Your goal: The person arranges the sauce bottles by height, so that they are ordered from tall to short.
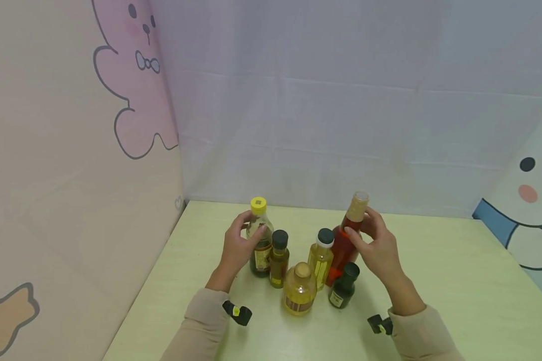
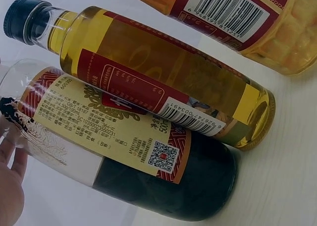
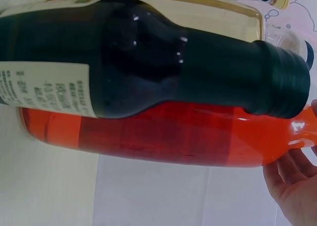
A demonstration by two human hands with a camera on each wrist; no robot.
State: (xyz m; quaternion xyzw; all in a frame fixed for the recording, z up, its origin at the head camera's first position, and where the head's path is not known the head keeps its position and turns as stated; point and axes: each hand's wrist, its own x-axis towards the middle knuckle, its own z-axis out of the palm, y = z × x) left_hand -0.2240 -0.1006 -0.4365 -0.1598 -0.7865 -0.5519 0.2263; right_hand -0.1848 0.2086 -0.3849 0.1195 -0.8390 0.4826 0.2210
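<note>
Pale tabletop [image 1: 456,281] bears a yellow-capped bottle [image 1: 261,253] and a red bottle [image 1: 342,250].

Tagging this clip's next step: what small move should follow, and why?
Probably the right hand should ease the red bottle rightward: thumb and fingers sit around its upper part, the small dark bottle stands close in front, and the yellow oil bottle crowds its left, while bare tabletop lies to the right.
</note>
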